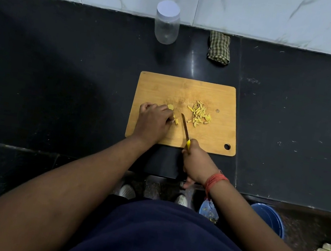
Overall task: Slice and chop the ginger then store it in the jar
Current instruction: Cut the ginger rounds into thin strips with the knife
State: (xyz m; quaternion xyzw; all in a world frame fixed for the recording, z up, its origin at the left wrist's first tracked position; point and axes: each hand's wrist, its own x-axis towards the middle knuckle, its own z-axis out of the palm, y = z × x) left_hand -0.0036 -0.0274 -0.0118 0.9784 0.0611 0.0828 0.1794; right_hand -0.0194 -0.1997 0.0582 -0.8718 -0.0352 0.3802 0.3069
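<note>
Wooden cutting board (219, 94): left hand (153, 121) curled, pinning ginger slices (175, 120); right hand (195, 159) clasping yellow-handled knife (185, 128); chopped ginger pile (200, 114) right; lidded jar (167, 24) far.

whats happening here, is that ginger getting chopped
Yes. A person is cutting ginger on a wooden cutting board. The left hand pins down a ginger piece, while the right hand grips a yellow-handled knife angled beside it. A pile of ginger strips lies on the board's right half. The clear jar stands at the back of the dark counter, lid on and looking empty.
</note>
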